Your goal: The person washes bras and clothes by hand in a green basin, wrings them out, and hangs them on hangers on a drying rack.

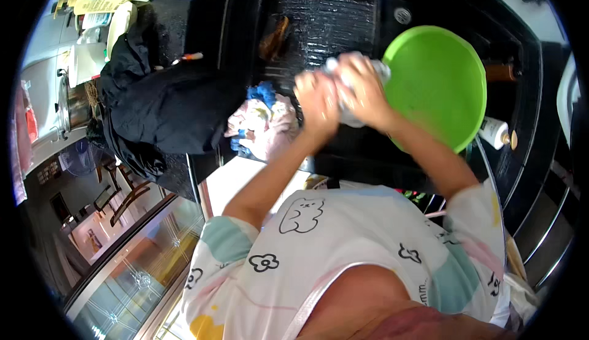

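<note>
My left hand [320, 103] and my right hand [363, 89] are side by side, both closed around a bunched pale cloth [353, 118]. The cloth looks grey-white, and motion blurs it. My fingers cover most of it. Both hands are held over a wet, black ridged washing surface [336, 22]. Just left of my left hand lies a crumpled heap of pink and white fabric [271, 130], with a blue piece [261, 93] at its top. To the right of my right hand stands a bright green plastic basin [437, 91].
A brown scrubbing brush [274, 39] lies beyond the heap. Black fabric [165, 103] is draped over the left ledge. A white bottle [493, 133] lies beside the basin, near metal rails [547, 234]. A round drain [402, 16] sits behind the basin. Containers [87, 64] stand far left.
</note>
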A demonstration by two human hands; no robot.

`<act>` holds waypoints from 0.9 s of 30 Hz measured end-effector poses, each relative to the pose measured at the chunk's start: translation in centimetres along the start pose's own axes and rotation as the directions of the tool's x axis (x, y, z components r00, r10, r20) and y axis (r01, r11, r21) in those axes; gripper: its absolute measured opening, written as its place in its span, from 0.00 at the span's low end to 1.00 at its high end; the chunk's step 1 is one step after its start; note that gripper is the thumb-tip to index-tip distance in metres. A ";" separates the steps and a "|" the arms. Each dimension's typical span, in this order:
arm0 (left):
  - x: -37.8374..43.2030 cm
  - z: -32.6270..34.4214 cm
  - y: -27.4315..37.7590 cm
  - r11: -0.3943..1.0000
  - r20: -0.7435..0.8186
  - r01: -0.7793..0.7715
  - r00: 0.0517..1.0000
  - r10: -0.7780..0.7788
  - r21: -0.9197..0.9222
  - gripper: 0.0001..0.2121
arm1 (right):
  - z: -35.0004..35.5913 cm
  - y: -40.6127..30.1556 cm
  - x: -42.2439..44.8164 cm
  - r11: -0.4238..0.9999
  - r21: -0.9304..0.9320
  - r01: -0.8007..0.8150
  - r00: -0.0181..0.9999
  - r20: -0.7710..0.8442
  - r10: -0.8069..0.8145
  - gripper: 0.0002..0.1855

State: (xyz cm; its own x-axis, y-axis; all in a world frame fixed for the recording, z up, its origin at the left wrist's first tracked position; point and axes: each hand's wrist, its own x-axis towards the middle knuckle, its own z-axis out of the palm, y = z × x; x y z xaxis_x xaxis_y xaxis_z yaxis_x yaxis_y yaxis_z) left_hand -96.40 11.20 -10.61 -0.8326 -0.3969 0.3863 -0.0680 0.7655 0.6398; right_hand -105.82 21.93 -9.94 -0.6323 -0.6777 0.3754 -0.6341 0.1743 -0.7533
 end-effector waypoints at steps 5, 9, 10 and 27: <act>0.0 4.5 -5.4 0.990 0.015 -0.043 0.999 0.042 0.133 0.17 | 5.0 4.8 -0.5 0.935 -0.350 -0.051 0.999 -0.015 0.049 0.13; 10.5 6.8 -8.0 0.946 0.141 0.272 0.944 -0.298 0.176 0.21 | 6.2 10.2 8.7 0.886 -0.273 -0.376 0.922 -0.018 0.386 0.23; 10.4 7.5 -9.1 0.946 0.060 0.256 0.960 -0.273 0.200 0.24 | 6.8 10.3 9.2 0.829 -0.418 -0.372 0.920 -0.049 0.389 0.26; -2.1 1.5 -2.2 0.993 0.247 -0.115 0.963 0.113 -0.007 0.13 | 0.5 0.6 -4.0 0.992 -0.120 -0.023 0.989 0.144 0.040 0.08</act>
State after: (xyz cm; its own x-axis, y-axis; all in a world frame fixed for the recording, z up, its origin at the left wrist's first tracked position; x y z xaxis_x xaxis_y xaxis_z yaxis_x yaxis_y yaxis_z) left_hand -95.30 11.14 -13.81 -0.9447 -0.1707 0.2801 0.0318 0.8023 0.5960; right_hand -103.45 24.36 -12.20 -0.5866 -0.7660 0.2629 -0.6684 0.2745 -0.6913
